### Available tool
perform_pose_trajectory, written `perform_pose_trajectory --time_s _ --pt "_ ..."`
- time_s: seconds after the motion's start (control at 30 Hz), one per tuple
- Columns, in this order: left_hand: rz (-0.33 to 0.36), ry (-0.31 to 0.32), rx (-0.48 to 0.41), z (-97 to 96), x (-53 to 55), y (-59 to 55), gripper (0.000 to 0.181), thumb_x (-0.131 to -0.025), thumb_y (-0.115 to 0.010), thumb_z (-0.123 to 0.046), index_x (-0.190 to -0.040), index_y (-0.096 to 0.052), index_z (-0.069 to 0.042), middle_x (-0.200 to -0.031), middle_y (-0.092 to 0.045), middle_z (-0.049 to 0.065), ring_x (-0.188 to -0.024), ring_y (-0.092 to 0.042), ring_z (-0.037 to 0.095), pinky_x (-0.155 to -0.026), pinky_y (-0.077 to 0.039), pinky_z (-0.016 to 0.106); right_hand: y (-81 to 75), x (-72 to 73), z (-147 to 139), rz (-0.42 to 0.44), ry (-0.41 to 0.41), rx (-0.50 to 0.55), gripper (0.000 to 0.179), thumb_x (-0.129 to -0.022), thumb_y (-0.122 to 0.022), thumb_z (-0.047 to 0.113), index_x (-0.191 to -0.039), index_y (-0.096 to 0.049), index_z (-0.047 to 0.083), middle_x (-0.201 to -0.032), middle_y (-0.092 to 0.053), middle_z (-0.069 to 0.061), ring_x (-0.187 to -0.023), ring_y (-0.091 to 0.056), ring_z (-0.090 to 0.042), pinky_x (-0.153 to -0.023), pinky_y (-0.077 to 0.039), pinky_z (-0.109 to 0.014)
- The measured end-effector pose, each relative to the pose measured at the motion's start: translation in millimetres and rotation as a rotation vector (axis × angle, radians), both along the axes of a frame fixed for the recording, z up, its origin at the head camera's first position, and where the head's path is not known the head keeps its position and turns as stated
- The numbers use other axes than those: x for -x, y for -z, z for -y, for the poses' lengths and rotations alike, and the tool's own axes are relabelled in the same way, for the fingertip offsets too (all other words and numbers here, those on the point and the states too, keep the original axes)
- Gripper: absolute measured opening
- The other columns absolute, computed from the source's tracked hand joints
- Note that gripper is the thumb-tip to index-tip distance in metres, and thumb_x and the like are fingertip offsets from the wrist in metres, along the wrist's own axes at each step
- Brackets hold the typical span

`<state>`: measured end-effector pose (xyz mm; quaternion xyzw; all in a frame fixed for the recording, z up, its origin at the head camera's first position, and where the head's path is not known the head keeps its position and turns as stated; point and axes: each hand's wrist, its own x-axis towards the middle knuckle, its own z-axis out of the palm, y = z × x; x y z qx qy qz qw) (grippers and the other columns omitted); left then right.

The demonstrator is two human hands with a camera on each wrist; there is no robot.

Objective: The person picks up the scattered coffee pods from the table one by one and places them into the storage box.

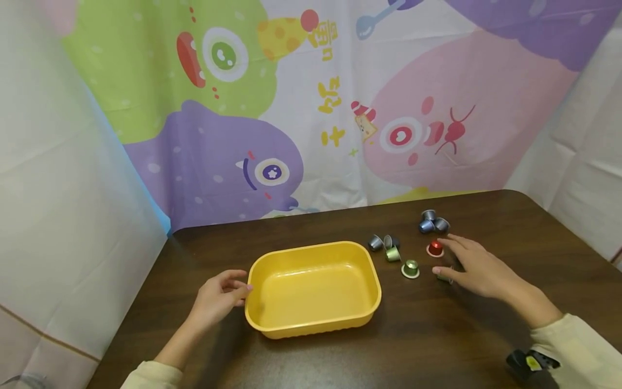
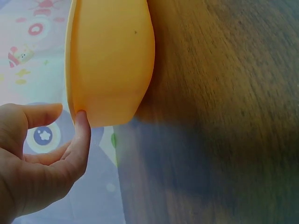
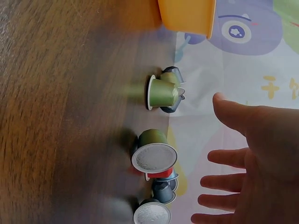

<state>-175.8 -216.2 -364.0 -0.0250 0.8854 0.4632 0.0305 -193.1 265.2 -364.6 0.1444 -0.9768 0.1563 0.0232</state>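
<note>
A yellow plastic basin [image 1: 313, 297] stands on the table. My left hand [image 1: 218, 297] is at its left end; in the left wrist view one fingertip [image 2: 81, 116] touches the basin's end, with the thumb apart from it. My right hand [image 1: 478, 267] hovers with spread fingers over several coffee capsules, holding nothing. Closest to its fingertips is a red capsule [image 1: 435, 248], standing lid down. A green capsule [image 1: 443, 279] lies on its side, partly hidden under the hand; its silver lid [image 3: 154, 157] faces the right wrist camera. Another green capsule [image 1: 410, 268] stands lid down to the left.
Beyond my right hand, blue and grey capsules [image 1: 427, 226] lie bunched. Between the basin and the hand, a light green capsule [image 1: 392, 254] lies beside dark grey capsules [image 1: 376, 243]. A printed cloth [image 1: 335, 178] hangs behind the brown table [image 1: 437, 346].
</note>
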Motion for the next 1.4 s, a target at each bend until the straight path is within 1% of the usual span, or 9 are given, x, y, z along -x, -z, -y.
perform_pose_trajectory --time_s 0.17,0.3,0.43,0.53,0.67,0.87,1.03,1.2,1.4 --pt "0.014 -0.004 -0.012 -0.9 0.5 0.4 0.044 -0.09 -0.067 -0.014 -0.128 -0.057 0.006 -0.103 -0.07 0.021 -0.081 -0.068 0.015 -0.075 -0.06 0.037 2.6 1.2 0 0.022 0.0 -0.002 0.072 -0.091 -0.063 0.049 -0.14 -0.047 -0.001 -0.146 -0.042 -0.033 -0.133 -0.038 -0.053 -0.102 -0.036 -0.069" --pt "0.025 -0.002 -0.017 -1.3 0.8 1.4 0.044 -0.089 -0.068 -0.012 -0.127 -0.057 0.006 -0.101 -0.071 0.019 -0.079 -0.066 0.013 -0.074 -0.06 0.035 4.5 1.7 0 0.022 -0.017 0.002 0.071 -0.09 -0.065 0.048 -0.136 -0.05 -0.004 -0.139 -0.049 -0.032 -0.129 -0.044 -0.052 -0.101 -0.038 -0.067" --pt "0.023 -0.004 -0.023 -1.3 1.4 2.8 0.043 -0.088 -0.069 -0.009 -0.127 -0.058 0.006 -0.096 -0.07 0.017 -0.075 -0.064 0.012 -0.072 -0.06 0.033 6.3 1.4 0 0.032 -0.04 0.021 0.067 -0.088 -0.068 0.046 -0.132 -0.054 -0.003 -0.131 -0.058 -0.027 -0.124 -0.051 -0.048 -0.098 -0.043 -0.063" --pt "0.015 -0.006 -0.033 -0.5 2.4 4.2 0.044 -0.086 -0.071 -0.007 -0.126 -0.058 0.007 -0.095 -0.07 0.017 -0.074 -0.064 0.012 -0.071 -0.06 0.033 7.4 1.3 0 0.024 -0.058 0.016 0.062 -0.088 -0.07 0.044 -0.129 -0.058 0.0 -0.128 -0.061 -0.022 -0.121 -0.054 -0.046 -0.095 -0.046 -0.061" --pt "0.014 -0.012 -0.039 0.7 3.6 5.6 0.046 -0.085 -0.072 -0.006 -0.126 -0.058 0.008 -0.095 -0.07 0.017 -0.075 -0.064 0.012 -0.071 -0.06 0.034 9.8 1.9 1 -0.001 -0.074 -0.014 0.06 -0.086 -0.072 0.043 -0.127 -0.059 0.001 -0.126 -0.061 -0.022 -0.119 -0.055 -0.048 -0.093 -0.046 -0.063" --pt "0.013 -0.02 -0.05 0.3 3.3 6.1 0.044 -0.085 -0.072 -0.004 -0.125 -0.059 0.007 -0.093 -0.069 0.016 -0.074 -0.063 0.012 -0.071 -0.06 0.033 12.9 2.5 -1 -0.008 -0.099 -0.011 0.058 -0.085 -0.074 0.037 -0.126 -0.06 -0.002 -0.124 -0.063 -0.023 -0.12 -0.054 -0.048 -0.098 -0.04 -0.067" --pt "0.032 -0.035 -0.057 -1.2 1.2 5.6 0.042 -0.085 -0.071 -0.004 -0.125 -0.06 0.006 -0.093 -0.069 0.015 -0.073 -0.063 0.012 -0.072 -0.06 0.034 13.9 2.2 -3 -0.02 -0.116 0.001 0.051 -0.085 -0.074 0.033 -0.121 -0.062 -0.001 -0.12 -0.065 -0.02 -0.116 -0.058 -0.045 -0.097 -0.043 -0.063" --pt "0.053 -0.052 -0.064 -2.1 -0.4 6.7 0.042 -0.086 -0.07 -0.004 -0.126 -0.06 0.004 -0.094 -0.07 0.015 -0.074 -0.063 0.013 -0.075 -0.06 0.036 15.5 3.3 -4 -0.03 -0.13 -0.012 0.046 -0.085 -0.075 0.031 -0.117 -0.064 0.0 -0.116 -0.066 -0.018 -0.109 -0.062 -0.04 -0.09 -0.049 -0.056" --pt "0.08 -0.048 -0.077 -1.3 0.2 8.7 0.044 -0.086 -0.071 -0.008 -0.128 -0.059 0.002 -0.097 -0.07 0.014 -0.077 -0.064 0.012 -0.075 -0.06 0.034 18.2 8.0 -7 -0.037 -0.153 -0.026 0.041 -0.083 -0.076 0.029 -0.112 -0.065 0.002 -0.109 -0.068 -0.013 -0.1 -0.064 -0.032 -0.083 -0.052 -0.05"
